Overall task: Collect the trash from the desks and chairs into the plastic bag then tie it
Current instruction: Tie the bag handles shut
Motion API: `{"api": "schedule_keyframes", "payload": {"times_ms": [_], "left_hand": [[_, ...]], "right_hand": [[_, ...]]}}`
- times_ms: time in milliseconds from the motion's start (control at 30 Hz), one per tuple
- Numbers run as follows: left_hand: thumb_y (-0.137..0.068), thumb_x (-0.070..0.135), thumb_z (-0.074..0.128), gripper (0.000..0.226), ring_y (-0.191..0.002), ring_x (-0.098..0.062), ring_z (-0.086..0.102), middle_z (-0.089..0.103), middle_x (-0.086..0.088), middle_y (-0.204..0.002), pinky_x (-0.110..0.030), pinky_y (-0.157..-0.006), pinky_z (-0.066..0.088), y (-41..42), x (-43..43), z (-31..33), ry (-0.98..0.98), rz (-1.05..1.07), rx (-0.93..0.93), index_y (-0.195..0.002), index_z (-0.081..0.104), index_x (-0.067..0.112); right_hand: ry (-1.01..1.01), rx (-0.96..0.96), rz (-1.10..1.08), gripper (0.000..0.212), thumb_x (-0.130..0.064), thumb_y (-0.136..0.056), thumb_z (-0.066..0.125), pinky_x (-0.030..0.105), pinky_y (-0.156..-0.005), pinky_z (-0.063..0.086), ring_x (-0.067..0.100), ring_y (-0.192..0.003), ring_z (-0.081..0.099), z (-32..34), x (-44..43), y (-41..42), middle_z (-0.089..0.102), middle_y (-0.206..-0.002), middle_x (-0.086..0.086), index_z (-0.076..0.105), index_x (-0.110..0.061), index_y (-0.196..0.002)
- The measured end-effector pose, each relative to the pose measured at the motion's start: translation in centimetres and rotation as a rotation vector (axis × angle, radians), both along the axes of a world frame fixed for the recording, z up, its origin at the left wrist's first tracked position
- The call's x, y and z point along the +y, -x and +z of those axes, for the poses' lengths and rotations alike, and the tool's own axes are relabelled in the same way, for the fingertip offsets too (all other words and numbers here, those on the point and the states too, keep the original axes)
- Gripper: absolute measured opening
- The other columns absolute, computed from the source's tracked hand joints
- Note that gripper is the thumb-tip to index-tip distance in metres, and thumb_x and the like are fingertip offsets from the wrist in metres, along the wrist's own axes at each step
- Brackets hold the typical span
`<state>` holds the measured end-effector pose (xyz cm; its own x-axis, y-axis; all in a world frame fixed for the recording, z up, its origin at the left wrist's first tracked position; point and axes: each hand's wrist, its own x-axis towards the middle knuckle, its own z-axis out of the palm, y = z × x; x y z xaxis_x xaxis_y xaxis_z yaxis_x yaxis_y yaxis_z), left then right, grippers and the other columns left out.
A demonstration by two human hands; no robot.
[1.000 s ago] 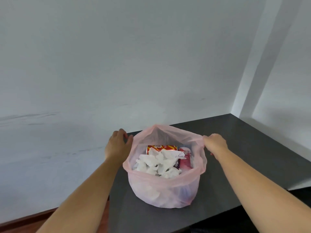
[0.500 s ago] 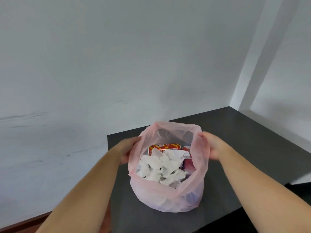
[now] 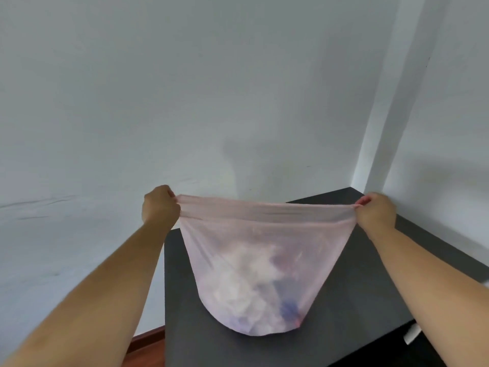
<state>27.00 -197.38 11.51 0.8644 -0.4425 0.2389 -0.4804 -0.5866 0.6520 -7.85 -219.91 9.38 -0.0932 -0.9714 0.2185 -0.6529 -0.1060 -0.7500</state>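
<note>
A thin pink plastic bag [image 3: 262, 263] stands on the dark desk [image 3: 365, 292], its bottom resting on the top. White crumpled paper and something blue show blurred through its side. My left hand [image 3: 158, 205] grips the left end of the bag's rim and my right hand [image 3: 377, 211] grips the right end. The rim is stretched flat and taut between them, so the mouth is pulled closed into a straight band.
The desk sits in a corner of white walls, with a wall edge [image 3: 370, 144] at the right. A strip of reddish wooden floor [image 3: 146, 340] shows left of the desk. A small white object [image 3: 411, 335] hangs below the desk's right front edge.
Both hands have moved apart and upward, pulling the bag's open mouth flat and wide. The trash that was visible from above is now seen only through the plastic.
</note>
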Motion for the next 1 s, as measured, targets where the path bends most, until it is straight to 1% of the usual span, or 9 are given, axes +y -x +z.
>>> {"api": "schedule_keyframes", "payload": {"times_ms": [133, 233, 333, 467, 600, 733, 800, 867, 1000], "left_hand": [[-0.080, -0.005, 0.046, 0.018, -0.076, -0.038, 0.068, 0.064, -0.013, -0.075, -0.040, -0.063, 0.059, -0.7, 0.5, -0.8, 0.016, 0.001, 0.186, -0.085, 0.062, 0.003], [-0.082, -0.005, 0.058, 0.008, -0.071, -0.031, 0.069, 0.059, -0.005, -0.046, -0.040, -0.064, 0.061, -0.3, 0.9, -0.4, -0.087, -0.063, 0.414, -0.087, 0.058, 0.001], [-0.089, 0.002, 0.053, 0.010, -0.050, -0.016, 0.049, 0.046, -0.004, -0.068, -0.024, -0.047, 0.054, 0.8, 2.3, 1.0, -0.194, -0.209, 0.608, -0.088, 0.057, 0.011], [-0.090, -0.001, 0.044, 0.032, -0.045, -0.010, 0.049, 0.052, 0.000, -0.075, -0.027, -0.058, 0.056, 0.9, 2.9, 2.5, -0.153, -0.380, 0.750, -0.102, 0.066, 0.020], [-0.089, -0.008, 0.042, 0.037, -0.051, -0.009, 0.048, 0.052, -0.003, -0.076, -0.022, -0.057, 0.057, 1.8, 2.0, 3.5, -0.027, -0.445, 0.820, -0.097, 0.071, 0.012], [-0.090, -0.012, 0.042, 0.031, -0.061, -0.014, 0.052, 0.052, -0.008, -0.076, -0.025, -0.059, 0.060, 2.4, 1.6, 3.8, 0.115, -0.400, 0.833, -0.096, 0.068, 0.002], [-0.090, -0.012, 0.044, 0.026, -0.062, -0.016, 0.053, 0.053, -0.009, -0.074, -0.026, -0.059, 0.061, 2.7, 1.5, 3.8, 0.156, -0.389, 0.825, -0.095, 0.067, 0.000], [-0.090, -0.011, 0.047, 0.022, -0.062, -0.016, 0.054, 0.053, -0.010, -0.073, -0.027, -0.061, 0.061, 3.0, 1.4, 4.0, 0.183, -0.382, 0.801, -0.092, 0.067, -0.002], [-0.089, -0.008, 0.054, 0.016, -0.061, -0.016, 0.054, 0.054, -0.011, -0.071, -0.028, -0.065, 0.061, 3.5, 1.7, 4.1, 0.190, -0.393, 0.748, -0.085, 0.069, -0.003]], "right_hand": [[-0.116, -0.057, -0.085, 0.027, 0.007, -0.079, 0.058, 0.038, -0.076, 0.058, 0.032, -0.080, 0.067, -0.8, -0.8, 1.2, 0.071, -0.090, 0.015, 0.067, -0.017, -0.069], [-0.275, -0.130, -0.191, 0.009, 0.007, -0.075, 0.067, 0.040, -0.071, 0.059, 0.033, -0.078, 0.071, -0.7, -1.2, 2.0, 0.070, -0.084, 0.021, 0.070, 0.001, -0.081], [-0.328, -0.236, -0.190, 0.013, 0.004, -0.078, 0.066, 0.044, -0.070, 0.059, 0.034, -0.070, 0.067, 0.0, -1.7, 3.0, 0.062, -0.071, 0.018, 0.069, 0.008, -0.090], [-0.255, -0.135, -0.157, 0.017, 0.005, -0.079, 0.059, 0.023, -0.044, 0.039, 0.028, -0.064, 0.058, 1.8, -2.3, 4.0, 0.063, -0.078, 0.019, 0.069, 0.004, -0.093], [-0.270, 0.021, -0.101, 0.025, 0.001, -0.072, 0.068, 0.019, -0.042, 0.032, 0.028, -0.067, 0.061, 4.8, -1.8, 3.0, 0.063, -0.080, 0.016, 0.068, 0.003, -0.097], [0.052, -0.045, -0.054, 0.037, -0.006, -0.076, 0.068, 0.025, -0.073, 0.042, 0.033, -0.101, 0.062, 7.6, 1.1, 0.2, 0.059, -0.114, 0.015, 0.060, -0.007, -0.112], [0.173, -0.044, 0.168, 0.033, -0.021, -0.077, 0.068, 0.028, -0.078, 0.042, 0.029, -0.097, 0.061, 8.1, 3.3, -2.4, 0.059, -0.113, 0.009, 0.059, -0.017, -0.108], [0.079, 0.034, 0.518, 0.040, -0.034, -0.075, 0.073, 0.029, -0.081, 0.045, 0.022, -0.096, 0.060, 7.6, 5.5, -5.1, 0.061, -0.112, 0.004, 0.058, -0.023, -0.111], [-0.073, 0.491, 0.950, 0.096, -0.063, -0.066, 0.073, 0.042, -0.114, 0.028, 0.024, -0.140, 0.029, 4.9, 8.9, -10.3, 0.027, -0.154, 0.002, 0.030, -0.030, -0.145]]}}
